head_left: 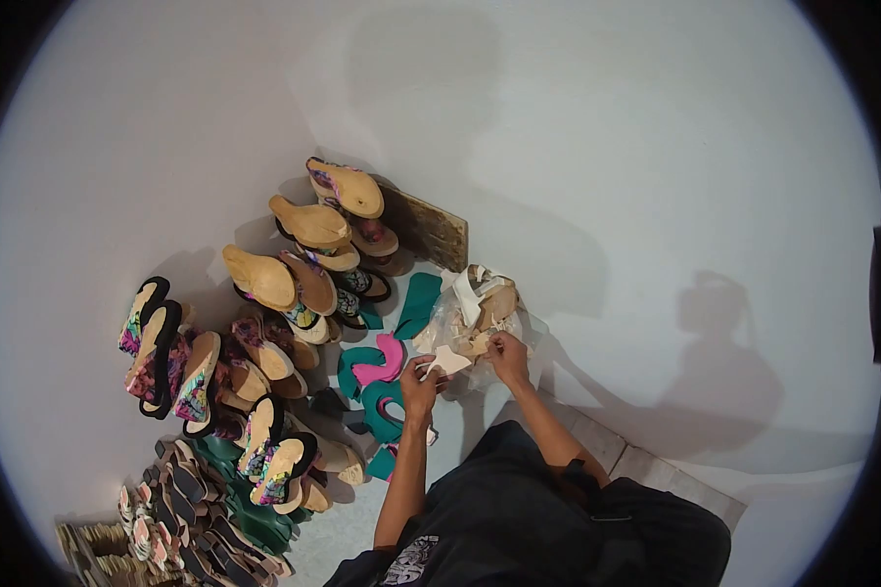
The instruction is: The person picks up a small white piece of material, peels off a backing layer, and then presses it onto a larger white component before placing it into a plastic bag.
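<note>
A pale, cream-coloured cut piece [448, 361] is held by its left end in my left hand [420, 383], with the fingers closed on it. My right hand [508, 358] is closed at the right, its fingertips by a small tan piece [480, 343]. Beyond both hands sits a clear plastic bag [450, 318] with white and tan scraps in it. Left of the bag lie a pink piece [380, 360] and teal pieces [420, 301], flat on the floor.
Stacks of wedge sandals [259, 279] stand to the left, some with patterned parts. A wooden board [426, 227] leans by the wall. Dark sandals [191, 484] and dark green material [250, 499] lie at lower left. White walls [597, 127] rise ahead.
</note>
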Demonstrator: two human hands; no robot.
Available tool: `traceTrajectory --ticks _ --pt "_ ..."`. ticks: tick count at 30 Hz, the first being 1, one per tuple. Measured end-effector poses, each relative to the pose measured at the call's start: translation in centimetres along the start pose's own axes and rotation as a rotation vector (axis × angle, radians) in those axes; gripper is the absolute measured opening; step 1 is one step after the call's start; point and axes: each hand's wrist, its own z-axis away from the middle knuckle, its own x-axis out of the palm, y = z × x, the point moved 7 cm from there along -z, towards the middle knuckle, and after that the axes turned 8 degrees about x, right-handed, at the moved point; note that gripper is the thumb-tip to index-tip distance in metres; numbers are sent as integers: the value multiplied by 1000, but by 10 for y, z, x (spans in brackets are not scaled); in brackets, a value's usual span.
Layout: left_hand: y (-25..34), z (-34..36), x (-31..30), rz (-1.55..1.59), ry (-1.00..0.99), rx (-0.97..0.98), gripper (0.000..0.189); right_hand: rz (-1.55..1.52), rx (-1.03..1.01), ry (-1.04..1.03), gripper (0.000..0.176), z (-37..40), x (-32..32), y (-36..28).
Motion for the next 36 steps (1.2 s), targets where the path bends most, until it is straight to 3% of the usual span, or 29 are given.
traceTrajectory --ticks 4,7,10,12,13,15,20,22,23,25,33,36 --pt "-1 0 0 21 0 -29 25 21 24 80 14 3 -14 -19" --pt "-2 1 -1 49 17 -56 27 -138 -32 88 12 7 -23 -45" --pt "1 2 0 99 26 -54 29 -230 -209 26 8 20 -21 -83" --pt "6 3 3 133 19 -50 31 -114 -433 -99 10 35 -8 -105" --pt "8 4 6 141 5 -67 33 -115 -435 -101 10 41 -8 -110" --pt "7 2 8 150 -9 -77 35 183 -662 -166 10 61 3 -128" --pt "5 -1 6 238 -68 36 33 246 -656 -170 22 65 7 -130" --pt "8 1 6 270 -51 29 33 14 -476 -203 38 56 6 -120" --pt "10 2 6 301 -36 23 32 13 -475 -205 38 53 7 -114" --pt "12 3 8 290 -37 8 30 -67 -306 -381 50 43 16 -93" --pt "19 6 16 336 -31 -65 26 -57 -254 -396 50 43 15 -92" --pt "23 5 16 212 -67 69 28 -109 -209 -413 48 43 17 -90"
